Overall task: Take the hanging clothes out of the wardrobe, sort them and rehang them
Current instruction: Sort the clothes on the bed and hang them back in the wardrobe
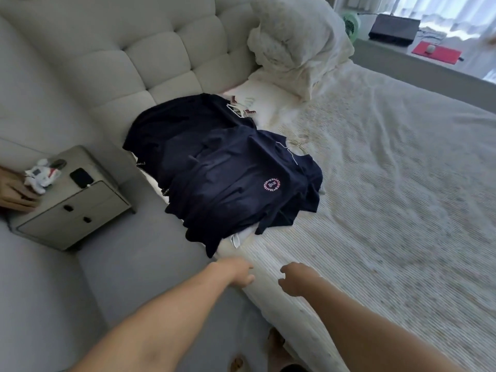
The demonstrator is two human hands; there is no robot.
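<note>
A pile of navy T-shirts lies on the bed (pixel 389 183) near the headboard. The top shirt (pixel 236 189) shows a round red-and-white logo, and a white hanger (pixel 291 154) sticks out of its neck. Behind it lies another navy garment (pixel 182 130). A bit of white cloth (pixel 239 238) peeks out beneath the pile. My left hand (pixel 236 272) hovers at the bed's edge just below the pile, fingers loosely curled and holding nothing. A little to its right, my right hand (pixel 295 279) is also loosely curled and holds nothing.
A grey nightstand (pixel 80 210) stands left of the bed with a phone (pixel 81 177) and a small white toy (pixel 40 175) on it; another person's hand (pixel 13 191) rests there. Crumpled pillows (pixel 295 36) sit against the tufted headboard (pixel 134 49).
</note>
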